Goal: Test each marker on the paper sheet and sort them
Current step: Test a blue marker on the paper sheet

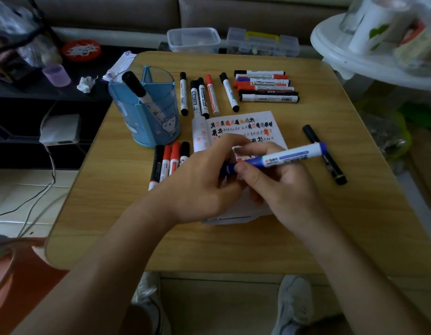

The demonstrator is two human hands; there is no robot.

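The right hand (285, 189) gripped the marker (289, 157) barrel; the left hand (202, 187) pinched its cap (229, 168). A jerked pull could streak ink across the paper (245, 125) or skin.

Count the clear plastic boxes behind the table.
2: a rectangular tub past the far edge of the table, and a yellow-handled compartment case right of it. None looks hidden.

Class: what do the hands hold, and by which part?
One blue marker: the right hand grips its barrel beside the cap; the left hand pinches the blue cap end.
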